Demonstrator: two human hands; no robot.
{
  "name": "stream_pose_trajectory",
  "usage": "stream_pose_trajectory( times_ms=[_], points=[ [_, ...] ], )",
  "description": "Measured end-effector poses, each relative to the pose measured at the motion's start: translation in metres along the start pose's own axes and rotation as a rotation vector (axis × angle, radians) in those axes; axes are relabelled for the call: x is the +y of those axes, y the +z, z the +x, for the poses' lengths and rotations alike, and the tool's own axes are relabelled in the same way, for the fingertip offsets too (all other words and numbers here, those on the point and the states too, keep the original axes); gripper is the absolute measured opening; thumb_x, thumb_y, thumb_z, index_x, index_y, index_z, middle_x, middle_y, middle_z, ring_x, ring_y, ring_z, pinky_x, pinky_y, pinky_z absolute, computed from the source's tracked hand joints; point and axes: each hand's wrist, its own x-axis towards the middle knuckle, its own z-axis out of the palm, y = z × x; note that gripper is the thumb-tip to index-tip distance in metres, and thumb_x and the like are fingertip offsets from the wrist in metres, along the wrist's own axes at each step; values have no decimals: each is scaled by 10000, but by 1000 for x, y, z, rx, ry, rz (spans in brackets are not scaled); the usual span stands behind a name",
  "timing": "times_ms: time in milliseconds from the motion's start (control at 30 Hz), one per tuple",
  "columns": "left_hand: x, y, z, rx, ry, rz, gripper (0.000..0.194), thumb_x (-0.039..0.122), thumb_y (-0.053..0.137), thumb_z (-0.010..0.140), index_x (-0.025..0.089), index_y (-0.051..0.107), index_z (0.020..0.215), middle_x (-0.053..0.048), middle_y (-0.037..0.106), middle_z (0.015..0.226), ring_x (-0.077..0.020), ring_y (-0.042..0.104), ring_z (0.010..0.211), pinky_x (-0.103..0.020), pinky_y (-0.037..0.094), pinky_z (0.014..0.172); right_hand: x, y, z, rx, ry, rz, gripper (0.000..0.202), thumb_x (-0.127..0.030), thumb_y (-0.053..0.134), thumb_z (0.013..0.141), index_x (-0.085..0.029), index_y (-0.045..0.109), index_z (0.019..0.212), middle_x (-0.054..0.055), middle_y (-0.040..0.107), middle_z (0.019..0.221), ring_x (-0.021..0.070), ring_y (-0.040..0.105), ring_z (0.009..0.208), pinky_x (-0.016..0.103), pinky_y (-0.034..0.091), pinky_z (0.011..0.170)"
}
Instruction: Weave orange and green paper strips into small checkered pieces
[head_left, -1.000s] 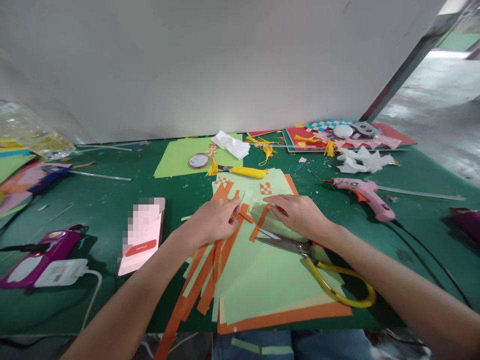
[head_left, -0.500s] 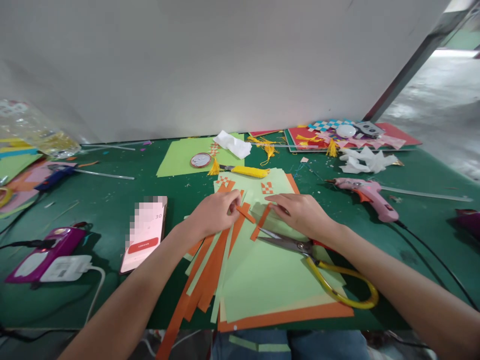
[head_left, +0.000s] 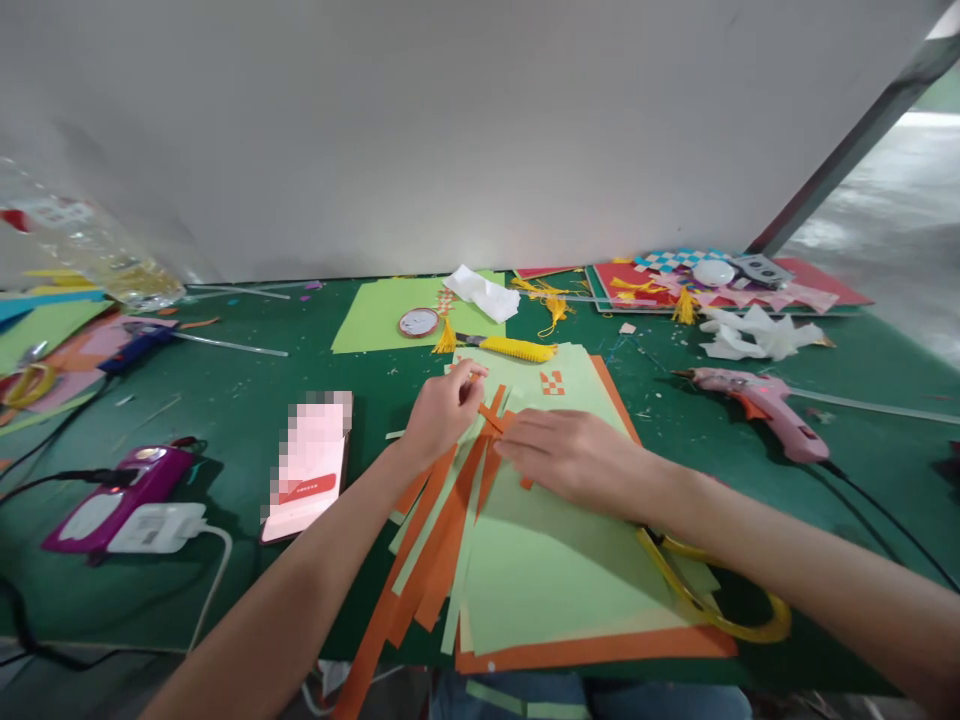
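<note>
Our left hand (head_left: 448,415) curls its fingers beside a short orange strip (head_left: 491,418); our right hand (head_left: 562,455) extends its fingers near it. We cannot tell whether either grips. On the green paper (head_left: 555,585), one checkered patch (head_left: 553,383) looks woven; long orange strips (head_left: 435,590) lie loose.

Diffuse light, soft shadows, stretched edges
</note>
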Motion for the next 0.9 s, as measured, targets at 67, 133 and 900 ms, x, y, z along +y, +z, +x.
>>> stream_pose_trajectory(
  times_ms=[67, 133, 900],
  points=[
    [1, 0, -1, -11, 10, 65, 219, 245, 413, 906, 189, 599, 1007, 38, 531, 589, -113, 495, 522, -210, 344, 546, -7, 5, 15, -38, -112, -50, 203, -90, 447, 926, -115, 645, 966, 97, 660, 922, 196, 590, 877, 310, 457, 668],
    [3, 0, -2, -32, 15, 127, 233, 248, 406, 915, 191, 599, 1031, 18, 584, 627, -127, 537, 548, -221, 358, 560, -12, 10, 27, -85, -209, -93, 201, -64, 445, 917, -111, 639, 894, 81, 636, 854, 190, 574, 815, 308, 427, 615],
    [4, 5, -4, -160, -44, 273, 304, 285, 397, 925, 210, 554, 1175, -3, 650, 705, -163, 600, 620, -248, 338, 537, -2, 36, 42, 112, -364, -89, 290, -83, 373, 941, -162, 554, 728, 16, 529, 673, 144, 473, 637, 294, 304, 524]
  ],
)
